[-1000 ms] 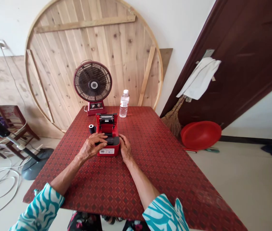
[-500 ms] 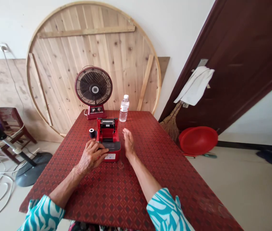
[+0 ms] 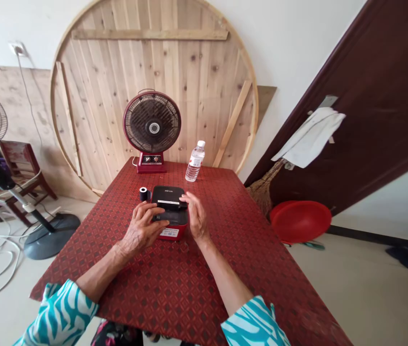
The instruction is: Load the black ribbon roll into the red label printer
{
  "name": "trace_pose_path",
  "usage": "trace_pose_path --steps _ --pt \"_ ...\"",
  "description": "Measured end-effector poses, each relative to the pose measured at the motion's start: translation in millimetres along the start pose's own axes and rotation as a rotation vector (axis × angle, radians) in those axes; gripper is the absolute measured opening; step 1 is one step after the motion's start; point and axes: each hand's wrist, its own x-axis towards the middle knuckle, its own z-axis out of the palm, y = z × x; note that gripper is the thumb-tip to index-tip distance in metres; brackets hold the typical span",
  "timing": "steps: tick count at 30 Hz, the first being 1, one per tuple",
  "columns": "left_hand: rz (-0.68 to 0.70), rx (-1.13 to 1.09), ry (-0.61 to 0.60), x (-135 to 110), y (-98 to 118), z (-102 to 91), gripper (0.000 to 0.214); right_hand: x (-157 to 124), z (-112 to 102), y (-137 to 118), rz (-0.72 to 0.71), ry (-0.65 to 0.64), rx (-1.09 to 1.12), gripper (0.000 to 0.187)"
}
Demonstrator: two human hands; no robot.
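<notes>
A red patterned table [image 3: 240,269] bears the items inspected. A fan [image 3: 153,127] stands behind the printer [image 3: 175,216], slightly to its left. The printer sits on the table, ahead of and between both hands, its long axis apparently running front to back. The left hand [image 3: 139,228] lies at the printer's left front, fingers parted, resting on its black front section; no grip is evident. The right hand [image 3: 197,216] is along the printer's right side, fingers extended, tips at the lid's [image 3: 170,193] right front corner; it is the nearer hand to the lid. The lid is lowered over the printer's rear; full closure is not determinable. A bottle [image 3: 195,165] stands behind the printer, rightward; a black roll [image 3: 144,193] sits just beside its left.
</notes>
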Motion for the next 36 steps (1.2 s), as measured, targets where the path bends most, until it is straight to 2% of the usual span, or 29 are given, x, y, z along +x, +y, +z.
trace_pose_path --steps 3,9,14,18,25,29,34,36 --pt "-0.013 0.004 -0.012 -1 0 0.3 0.018 -13 -6 2 -0.117 -0.078 -0.108 0.036" --pt "-0.034 -0.037 -0.081 -2 -7 0.7 0.023 -14 -9 7 -0.3 -0.129 -0.254 0.036" --pt "-0.218 -0.055 -0.16 -6 -25 1.8 0.063 -16 -8 6 -0.292 -0.12 -0.273 0.036" --pt "-0.299 -0.113 -0.238 -13 -33 6.1 0.057 -20 0 7 -0.252 -0.067 -0.179 0.038" --pt "-0.212 -0.169 -0.135 -17 -38 13.1 0.057 -30 13 8 -0.203 0.038 -0.122 0.04" --pt "-0.234 -0.205 -0.155 -18 -43 13.7 0.058 -33 16 7 -0.207 0.023 -0.155 0.04" --pt "-0.339 -0.348 -0.181 -16 -43 7.5 0.059 -36 22 10 -0.212 0.047 -0.165 0.041" --pt "-0.451 -0.505 -0.147 -12 -42 4.8 0.059 -37 24 13 -0.21 0.049 -0.15 0.04"
